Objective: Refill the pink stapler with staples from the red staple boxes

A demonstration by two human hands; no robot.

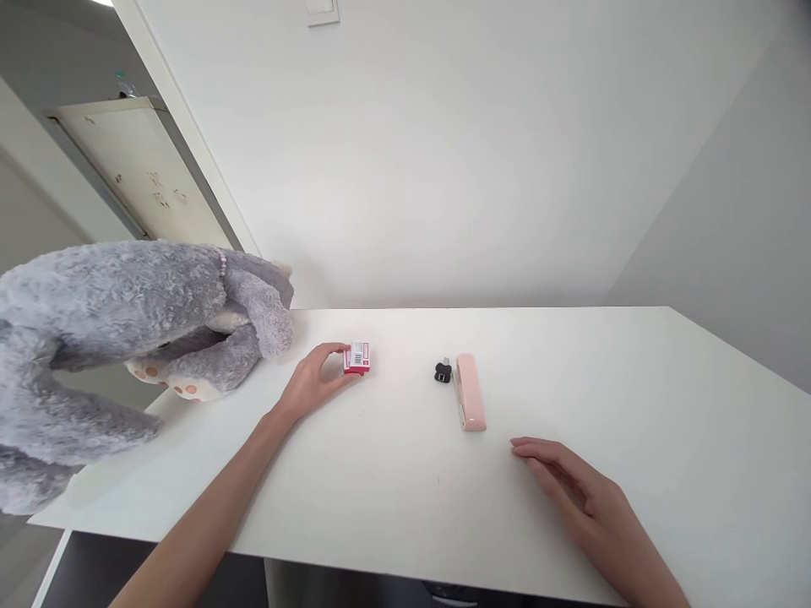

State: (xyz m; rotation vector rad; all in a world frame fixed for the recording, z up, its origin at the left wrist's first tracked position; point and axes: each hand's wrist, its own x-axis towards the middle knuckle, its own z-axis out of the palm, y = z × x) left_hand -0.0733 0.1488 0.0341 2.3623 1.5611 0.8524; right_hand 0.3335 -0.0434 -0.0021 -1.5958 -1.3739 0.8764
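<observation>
My left hand point(313, 384) is closed around a small red and white box point(356, 357) with a barcode label on top, thumb on the near side and fingers on the far side. The box is on or just over the white table point(393, 490); I cannot tell which. Right of it lies a pink stapler point(470, 393), its length pointing away from me. A small black object with a metal tip point(443, 371), perhaps a staple remover, sits against the stapler's left side. My right hand point(579, 498) rests near the stapler's lower right, fingers stretched out, holding nothing.
A large grey plush toy point(127, 295) leans over the table's left end. Behind the table rises a white wall point(443, 169) with a light switch point(323, 10). A pale cabinet point(143, 169) stands at the far left. Dark openings show below the table's front edge.
</observation>
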